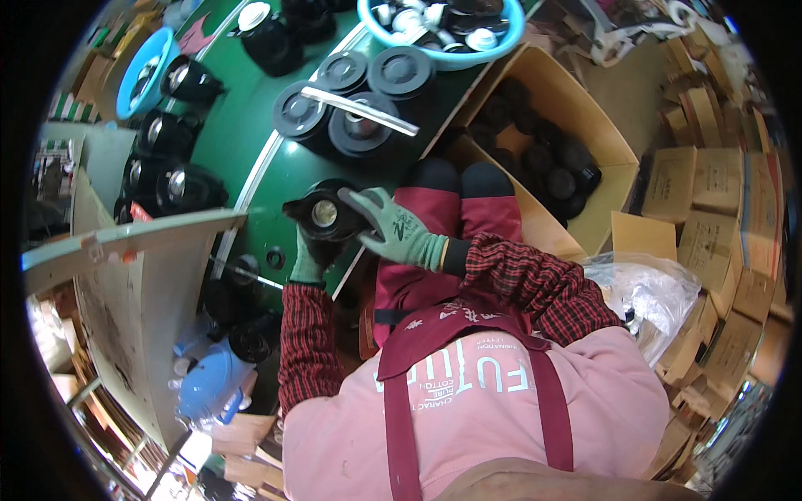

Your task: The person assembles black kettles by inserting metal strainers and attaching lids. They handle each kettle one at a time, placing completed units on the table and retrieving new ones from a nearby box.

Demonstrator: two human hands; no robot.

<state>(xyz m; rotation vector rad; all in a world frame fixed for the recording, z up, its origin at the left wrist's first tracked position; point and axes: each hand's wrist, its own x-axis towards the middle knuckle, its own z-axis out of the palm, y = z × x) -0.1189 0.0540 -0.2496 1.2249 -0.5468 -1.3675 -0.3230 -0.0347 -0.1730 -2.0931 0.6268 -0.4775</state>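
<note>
My gloved left hand [309, 260] grips a black jug [322, 194] from below, over the near edge of the green table. A pointed spout juts out on the jug's left, and its round mouth shows a shiny, pale inside. From the right, my gloved right hand [399, 232] holds the jug's side, fingers along the rim and thumb lower down. Beyond the hands, several black round lids [401, 73] stand in a cluster. A silvery flat strip [359, 110] lies across them. A small black ring [275, 257] rests on the table beside my left hand.
Several black jugs [188, 188] line the left of the green table [242, 100]. Two blue basins [511, 46] [132, 79] hold parts. Right of my knees, an open carton [614, 188] contains black round pieces. A board edge [134, 238] juts in at left; stacked cartons [710, 188] stand right.
</note>
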